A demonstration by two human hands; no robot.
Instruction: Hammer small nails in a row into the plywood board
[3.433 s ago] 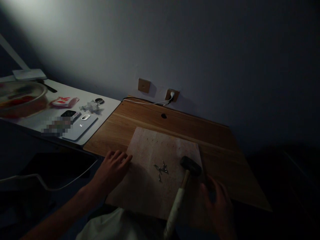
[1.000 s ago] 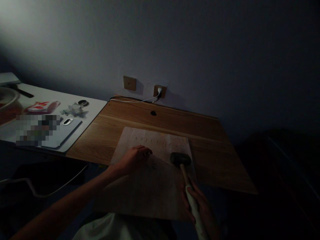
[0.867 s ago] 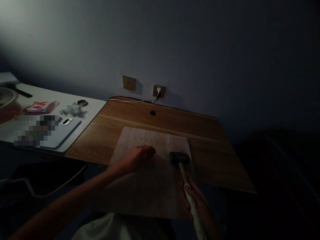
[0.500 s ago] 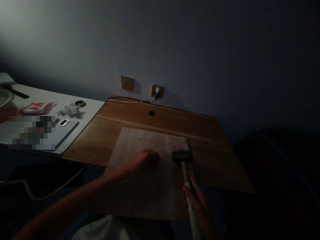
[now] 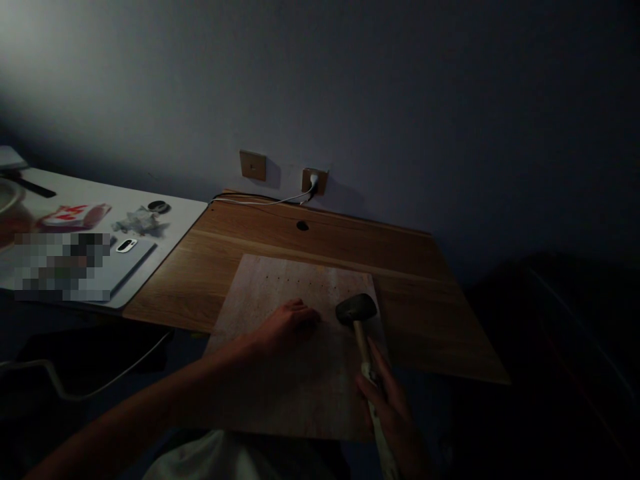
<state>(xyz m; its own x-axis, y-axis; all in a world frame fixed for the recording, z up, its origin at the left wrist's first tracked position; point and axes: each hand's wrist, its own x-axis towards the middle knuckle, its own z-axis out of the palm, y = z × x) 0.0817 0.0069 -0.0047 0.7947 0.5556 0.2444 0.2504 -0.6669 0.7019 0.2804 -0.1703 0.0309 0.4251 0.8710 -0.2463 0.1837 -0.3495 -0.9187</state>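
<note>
A pale square board (image 5: 280,393) lies on a wooden desk (image 5: 410,280) in dim light, with a row of small dark dots near its far edge. My left hand (image 5: 287,323) rests on the board's middle, fingers curled and pinched together toward the right; what they pinch is hidden. My right hand (image 5: 390,417) is wrapped round the pale handle of a mallet (image 5: 356,311), whose black head hovers just right of my left fingertips. The loose nails seen earlier on the board are hidden under my left hand.
A white table (image 5: 175,207) adjoins the desk on the left, carrying a laptop or tablet (image 5: 127,263), a phone, a red packet (image 5: 75,215) and small clutter. Two wall plates (image 5: 314,180) with a white cable (image 5: 265,201) sit behind the desk. The right side is dark.
My right hand took up the mallet from the board and brought its head left, close to my left fingertips. My left hand moved from the board's left edge to its middle, over the nails.
</note>
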